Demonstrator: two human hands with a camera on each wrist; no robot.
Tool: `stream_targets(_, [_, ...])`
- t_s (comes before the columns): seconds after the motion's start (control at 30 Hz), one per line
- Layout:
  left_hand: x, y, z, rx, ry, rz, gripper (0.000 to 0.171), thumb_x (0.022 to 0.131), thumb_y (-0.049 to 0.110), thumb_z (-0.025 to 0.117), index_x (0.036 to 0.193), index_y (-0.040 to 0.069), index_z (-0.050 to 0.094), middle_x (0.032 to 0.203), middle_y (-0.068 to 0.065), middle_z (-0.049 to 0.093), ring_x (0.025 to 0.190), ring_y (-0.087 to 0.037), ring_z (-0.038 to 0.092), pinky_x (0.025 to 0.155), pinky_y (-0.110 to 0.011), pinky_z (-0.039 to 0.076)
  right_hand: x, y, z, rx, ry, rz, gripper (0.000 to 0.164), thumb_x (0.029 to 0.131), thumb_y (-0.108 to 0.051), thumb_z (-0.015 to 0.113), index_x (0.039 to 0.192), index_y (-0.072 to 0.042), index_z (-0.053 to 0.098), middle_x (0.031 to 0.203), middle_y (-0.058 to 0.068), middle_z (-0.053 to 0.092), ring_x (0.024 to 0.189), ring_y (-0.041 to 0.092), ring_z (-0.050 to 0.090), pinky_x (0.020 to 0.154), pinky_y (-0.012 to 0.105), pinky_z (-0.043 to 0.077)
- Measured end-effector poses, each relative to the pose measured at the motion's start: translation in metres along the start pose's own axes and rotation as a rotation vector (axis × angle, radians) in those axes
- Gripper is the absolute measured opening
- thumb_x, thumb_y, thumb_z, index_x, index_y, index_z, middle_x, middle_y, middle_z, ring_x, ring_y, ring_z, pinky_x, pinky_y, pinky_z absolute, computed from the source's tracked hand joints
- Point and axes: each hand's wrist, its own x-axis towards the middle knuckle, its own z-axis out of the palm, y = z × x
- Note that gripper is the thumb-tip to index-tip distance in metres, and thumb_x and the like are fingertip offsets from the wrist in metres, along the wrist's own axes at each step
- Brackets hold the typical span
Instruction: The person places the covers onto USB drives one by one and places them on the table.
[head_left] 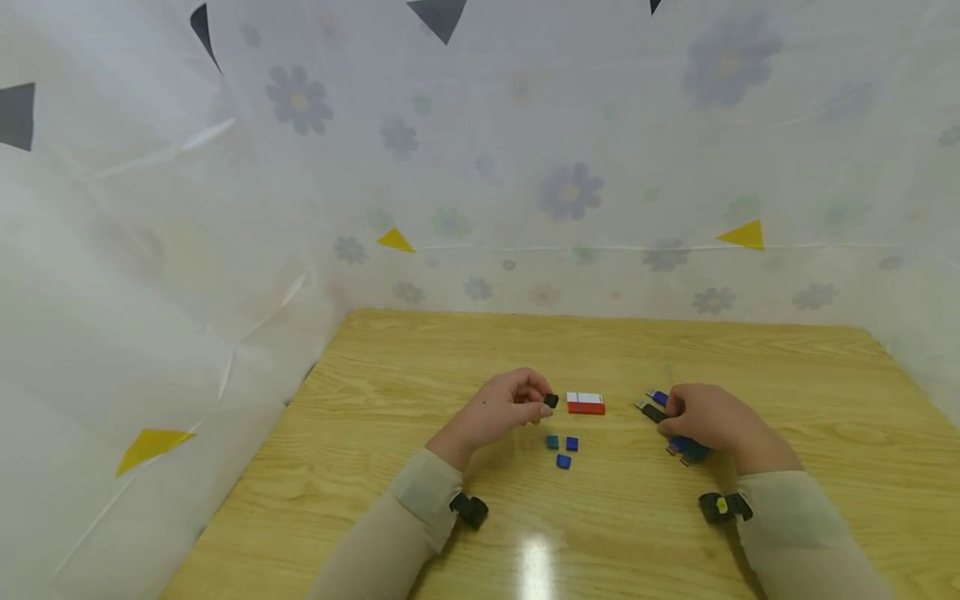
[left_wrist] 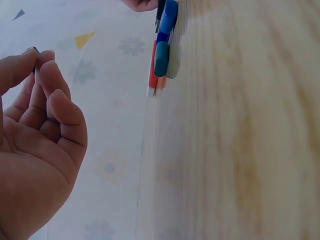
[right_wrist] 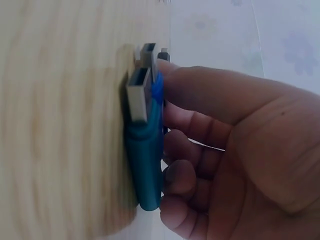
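My left hand (head_left: 504, 408) pinches a small black cap (head_left: 551, 401) between thumb and fingertips, above the table. To the right, my right hand (head_left: 712, 421) grips the back end of a black USB flash drive (head_left: 651, 411), its metal plug pointing left. A blue USB flash drive (head_left: 657, 397) lies just beyond it. Partly under the right hand are more uncapped drives; the right wrist view shows a teal USB flash drive (right_wrist: 145, 170) with its metal plug bare, close beside the curled fingers. Two blue caps (head_left: 572, 444) and a teal cap (head_left: 552, 442) sit between the hands.
A white-and-red pair of flat blocks (head_left: 585, 403) lies side by side just right of the left hand. The wood-grain table (head_left: 420, 358) ends at a flower-patterned curtain (head_left: 480, 167) at the back and left.
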Motion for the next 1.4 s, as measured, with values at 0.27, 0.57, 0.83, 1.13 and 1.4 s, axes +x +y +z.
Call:
stream_targets(0.27, [0.003,-0.004,0.0,-0.011,-0.005,0.011,0.02,0.1,0.02,0.067,0.118,0.013,0.064,0.096,-0.005,0.068,0.092,-0.043,0.062,0.082,-0.058,0.051,0.003,0.0,-0.003,0.018,0.058,-0.045,0.018,0.095,-0.024,0.071,0.101,-0.011,0.062,0.089,0.002,0.06,0.073,0.019,0.051,0.066,0.039,0.043])
stream_targets(0.57, [0.004,-0.004,0.002,0.001,0.003,0.013,0.019,0.099,0.018,0.068,0.117,0.013,0.064,0.096,-0.004,0.068,0.086,-0.027,0.065,0.081,-0.057,0.052,0.005,-0.014,-0.006,0.127,0.173,-0.185,0.015,0.099,-0.024,0.069,0.106,-0.013,0.063,0.088,-0.001,0.059,0.075,0.018,0.053,0.065,0.034,0.046])
stream_targets(0.83, [0.004,0.0,0.006,0.0,0.006,0.002,0.018,0.095,0.017,0.074,0.109,0.013,0.064,0.097,-0.004,0.068,0.089,-0.023,0.068,0.083,-0.051,0.055,-0.004,-0.039,-0.008,0.156,0.225,-0.259,0.02,0.098,-0.031,0.07,0.108,-0.015,0.064,0.09,-0.004,0.062,0.08,0.016,0.058,0.067,0.031,0.05])
stream_targets(1.13, [0.004,0.003,0.01,0.023,0.008,-0.016,0.016,0.093,0.015,0.076,0.105,0.014,0.065,0.094,-0.002,0.07,0.085,-0.018,0.067,0.073,-0.031,0.054,-0.003,-0.066,-0.001,0.209,0.173,-0.346,0.015,0.094,-0.028,0.076,0.101,-0.018,0.066,0.083,-0.008,0.065,0.072,0.012,0.06,0.062,0.03,0.051])
stream_targets(1.4, [0.003,0.005,0.011,0.026,-0.01,-0.012,0.017,0.093,0.016,0.077,0.104,0.013,0.065,0.093,-0.001,0.07,0.083,-0.017,0.066,0.071,-0.029,0.051,-0.003,-0.073,0.004,0.236,0.12,-0.369,0.015,0.094,-0.027,0.076,0.102,-0.019,0.066,0.084,-0.008,0.066,0.073,0.012,0.061,0.063,0.03,0.052])
